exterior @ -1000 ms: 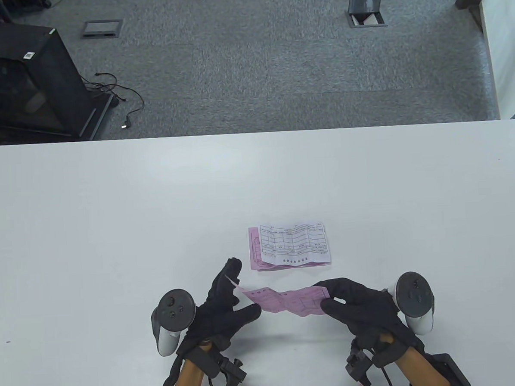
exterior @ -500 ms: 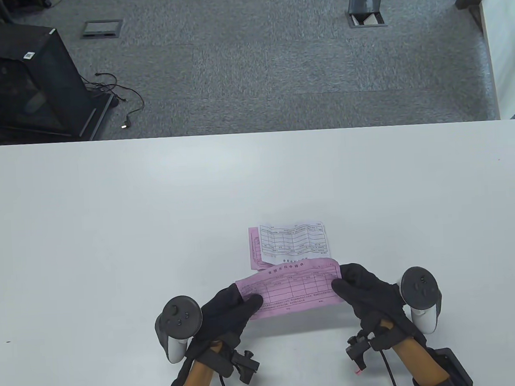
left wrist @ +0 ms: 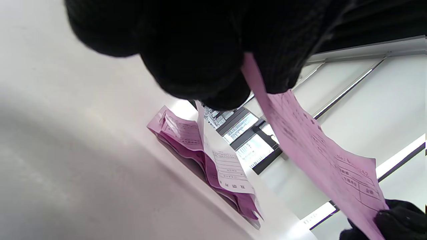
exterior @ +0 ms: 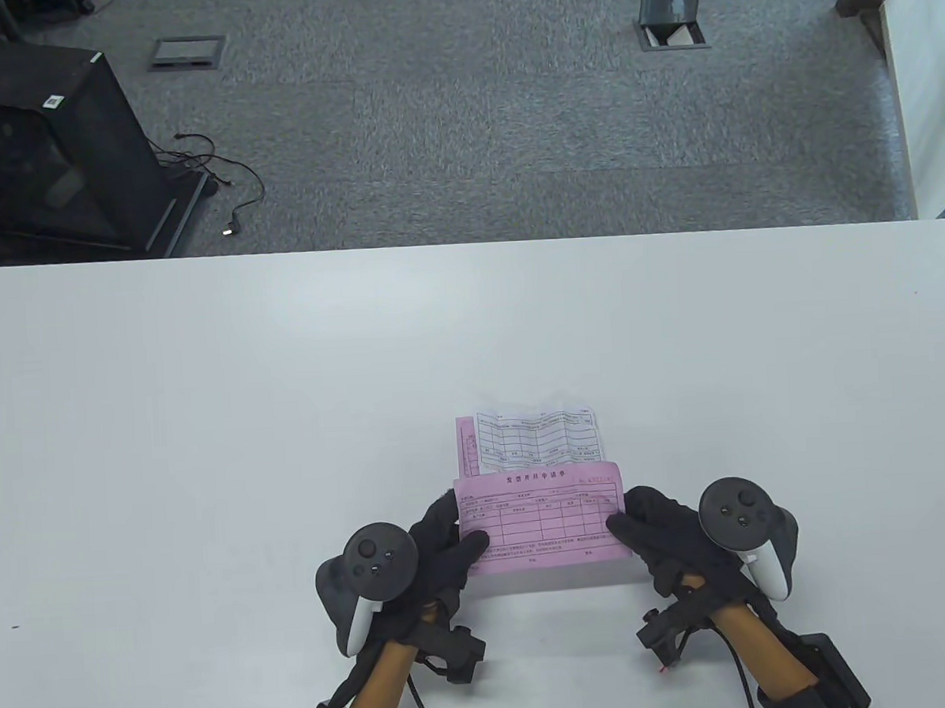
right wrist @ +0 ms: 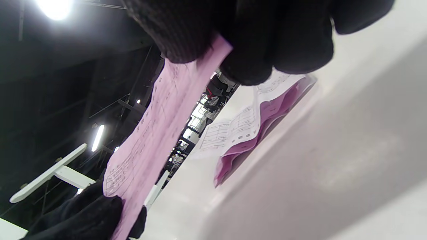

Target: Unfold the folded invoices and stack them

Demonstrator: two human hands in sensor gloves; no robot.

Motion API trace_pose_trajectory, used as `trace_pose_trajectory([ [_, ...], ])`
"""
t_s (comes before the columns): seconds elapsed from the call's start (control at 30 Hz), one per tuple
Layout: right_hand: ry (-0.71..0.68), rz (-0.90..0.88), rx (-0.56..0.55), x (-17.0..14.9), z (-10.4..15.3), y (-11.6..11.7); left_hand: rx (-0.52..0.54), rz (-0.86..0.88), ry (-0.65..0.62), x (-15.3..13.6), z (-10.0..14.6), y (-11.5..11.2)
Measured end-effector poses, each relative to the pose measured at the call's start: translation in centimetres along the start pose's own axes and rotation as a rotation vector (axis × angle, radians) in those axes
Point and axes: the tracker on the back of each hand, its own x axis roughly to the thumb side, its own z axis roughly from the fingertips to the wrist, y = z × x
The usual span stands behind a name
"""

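Observation:
A pink invoice (exterior: 540,518) is spread open and held flat above the table near its front edge. My left hand (exterior: 451,546) pinches its left edge and my right hand (exterior: 638,526) pinches its right edge. It also shows in the left wrist view (left wrist: 320,156) and in the right wrist view (right wrist: 156,123), stretched between both gloves. Just beyond it lies a small stack of invoices (exterior: 536,442) with a white sheet on top of pink ones, seen too in the left wrist view (left wrist: 213,163) and the right wrist view (right wrist: 250,133). The held sheet overlaps the stack's near edge in the table view.
The white table (exterior: 207,423) spreads wide to the left, right and far side of the stack. Beyond its far edge (exterior: 467,244) is grey carpet with a black cabinet (exterior: 42,147) and floor boxes.
The pink invoice went from part-folded between my hands to fully spread. Both hands moved it away from me, up to the stack's near edge, and levelled it.

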Motion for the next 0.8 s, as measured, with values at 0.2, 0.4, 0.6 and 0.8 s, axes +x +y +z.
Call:
trace_pose_trajectory([
  [0.2,0.027,0.069,-0.029,2.0,-1.6,-2.0,0.025,-0.061,0.03,2.1,-2.9,1.2],
  [0.4,0.097,0.281,-0.081,4.6,-5.0,-3.2,0.043,-0.201,0.113,4.7,-6.8,1.5],
  [0.6,0.168,0.459,-0.088,4.1,-8.6,-1.5,-0.014,-0.384,0.182,5.1,-10.1,-0.1],
  [0.8,0.221,0.57,-0.066,2.6,-10.8,0.7,-0.052,-0.46,0.216,4.2,-11.9,-1.6],
])
